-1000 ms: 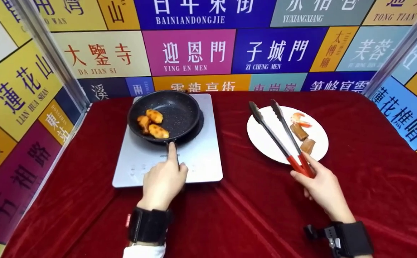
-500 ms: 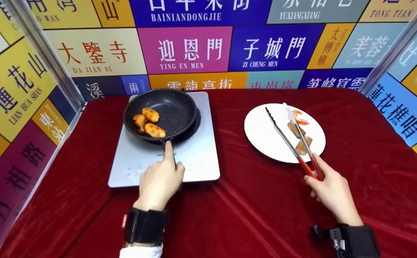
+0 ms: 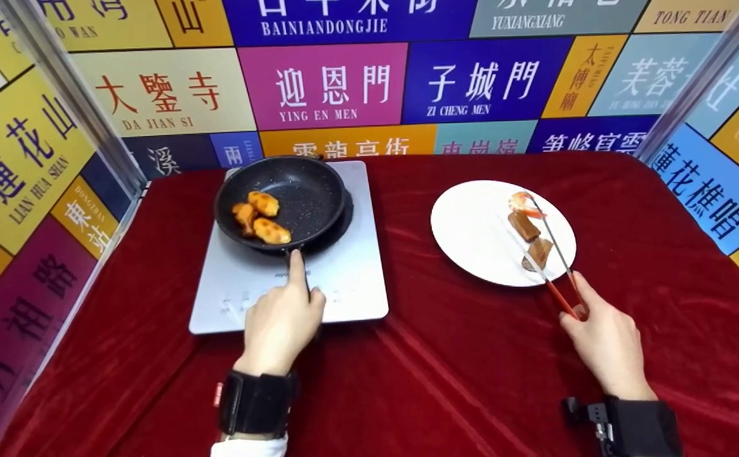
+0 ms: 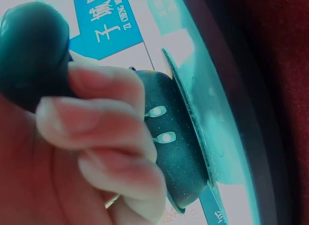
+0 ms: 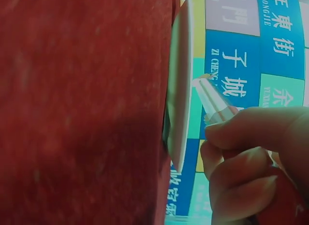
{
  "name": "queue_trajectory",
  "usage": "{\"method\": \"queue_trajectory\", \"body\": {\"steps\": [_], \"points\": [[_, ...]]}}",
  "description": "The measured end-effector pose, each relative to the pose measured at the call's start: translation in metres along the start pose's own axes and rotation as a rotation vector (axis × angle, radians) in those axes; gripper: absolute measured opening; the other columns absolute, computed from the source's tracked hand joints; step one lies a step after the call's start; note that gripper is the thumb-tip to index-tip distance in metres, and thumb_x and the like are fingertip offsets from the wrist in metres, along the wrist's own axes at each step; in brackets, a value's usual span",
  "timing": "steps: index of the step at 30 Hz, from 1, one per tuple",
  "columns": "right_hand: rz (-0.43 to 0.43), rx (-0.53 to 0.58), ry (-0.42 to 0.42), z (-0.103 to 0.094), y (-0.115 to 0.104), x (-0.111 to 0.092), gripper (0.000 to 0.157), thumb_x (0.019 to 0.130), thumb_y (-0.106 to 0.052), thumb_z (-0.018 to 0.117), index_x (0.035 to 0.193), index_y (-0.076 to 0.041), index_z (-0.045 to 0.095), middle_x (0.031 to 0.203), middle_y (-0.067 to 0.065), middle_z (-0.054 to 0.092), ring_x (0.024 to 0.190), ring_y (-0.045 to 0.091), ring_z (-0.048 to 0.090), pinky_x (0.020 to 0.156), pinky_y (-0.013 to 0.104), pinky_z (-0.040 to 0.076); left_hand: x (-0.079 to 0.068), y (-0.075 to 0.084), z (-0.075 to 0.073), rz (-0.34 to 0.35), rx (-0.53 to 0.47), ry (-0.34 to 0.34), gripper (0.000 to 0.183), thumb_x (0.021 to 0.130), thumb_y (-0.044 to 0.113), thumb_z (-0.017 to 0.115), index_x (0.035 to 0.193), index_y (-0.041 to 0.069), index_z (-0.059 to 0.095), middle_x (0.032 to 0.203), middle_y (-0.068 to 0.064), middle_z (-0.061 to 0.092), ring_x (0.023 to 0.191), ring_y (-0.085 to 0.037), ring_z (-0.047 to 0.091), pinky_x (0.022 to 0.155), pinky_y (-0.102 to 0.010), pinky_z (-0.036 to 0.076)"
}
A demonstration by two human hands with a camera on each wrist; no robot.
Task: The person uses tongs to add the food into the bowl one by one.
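Note:
My left hand (image 3: 283,324) grips the handle of a black frying pan (image 3: 318,197), index finger laid straight along it. In the left wrist view its curled fingers (image 4: 106,123) wrap the dark handle (image 4: 38,51). Several browned pieces like chicken wings (image 3: 273,232) lie at the pan's left. My right hand (image 3: 607,346) holds red-handled metal tongs (image 3: 561,297), their arms apart over the right side of a white plate (image 3: 464,235). Between and under the arms lie two brown food pieces (image 3: 524,226), with a shrimp (image 3: 520,202) behind. Tong tips overlap the food in the head view.
The pan sits on a silver induction cooktop (image 3: 350,289) at the left of a table with a red velvet cloth (image 3: 420,355). Panels with large printed characters (image 3: 331,86) wall the back and sides, with metal posts (image 3: 71,101) at the corners.
My right hand has shifted right and turned the tongs from the plate's left and middle to the food at its right. The left hand still holds the pan; the head view has shifted slightly.

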State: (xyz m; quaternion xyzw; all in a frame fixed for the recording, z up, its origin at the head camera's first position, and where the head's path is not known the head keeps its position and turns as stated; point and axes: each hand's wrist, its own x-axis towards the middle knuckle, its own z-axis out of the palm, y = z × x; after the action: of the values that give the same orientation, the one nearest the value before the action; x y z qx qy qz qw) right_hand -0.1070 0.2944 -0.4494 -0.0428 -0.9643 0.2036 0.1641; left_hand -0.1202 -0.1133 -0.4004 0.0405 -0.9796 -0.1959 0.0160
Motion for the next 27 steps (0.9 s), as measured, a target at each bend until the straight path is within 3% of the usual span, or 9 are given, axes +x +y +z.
{"method": "queue_trajectory", "body": {"steps": [9, 16, 23, 27], "points": [[-0.027, -0.049, 0.034, 0.000, -0.003, -0.004, 0.063, 0.074, -0.008, 0.064, 0.134, -0.010, 0.043, 0.071, 0.006, 0.063, 0.059, 0.033, 0.054, 0.054, 0.050, 0.036, 0.000, 0.000, 0.001, 0.003, 0.010, 0.008, 0.065, 0.088, 0.036, 0.041, 0.144, 0.013, 0.017, 0.065, -0.011, 0.058, 0.050, -0.024, 0.051, 0.045, -0.038, 0.037], [-0.025, -0.061, 0.036, 0.003, -0.006, -0.007, 0.068, 0.076, -0.008, 0.063, 0.138, -0.008, 0.034, 0.071, 0.008, 0.062, 0.052, 0.031, 0.052, 0.051, 0.052, 0.038, 0.000, 0.001, 0.003, 0.012, 0.010, 0.014, 0.065, 0.088, 0.035, 0.040, 0.144, 0.013, 0.017, 0.053, -0.006, 0.050, 0.043, -0.022, 0.046, 0.041, -0.036, 0.033], [-0.009, -0.095, 0.004, 0.002, -0.012, -0.007, 0.062, 0.078, -0.009, 0.060, 0.135, -0.003, 0.037, 0.054, 0.006, 0.050, 0.049, 0.035, 0.049, 0.048, 0.053, 0.038, 0.000, 0.002, 0.002, 0.005, 0.003, -0.012, 0.065, 0.088, 0.036, 0.039, 0.144, 0.013, 0.015, 0.053, -0.005, 0.048, 0.045, -0.021, 0.046, 0.043, -0.035, 0.034], [-0.016, -0.094, -0.014, 0.003, -0.017, -0.005, 0.058, 0.078, -0.009, 0.058, 0.133, 0.000, 0.039, 0.058, 0.016, 0.054, 0.052, 0.040, 0.051, 0.047, 0.052, 0.038, 0.000, 0.001, 0.001, -0.011, -0.003, -0.030, 0.066, 0.089, 0.037, 0.039, 0.144, 0.014, 0.013, 0.054, -0.005, 0.049, 0.046, -0.021, 0.046, 0.043, -0.035, 0.035]]}}
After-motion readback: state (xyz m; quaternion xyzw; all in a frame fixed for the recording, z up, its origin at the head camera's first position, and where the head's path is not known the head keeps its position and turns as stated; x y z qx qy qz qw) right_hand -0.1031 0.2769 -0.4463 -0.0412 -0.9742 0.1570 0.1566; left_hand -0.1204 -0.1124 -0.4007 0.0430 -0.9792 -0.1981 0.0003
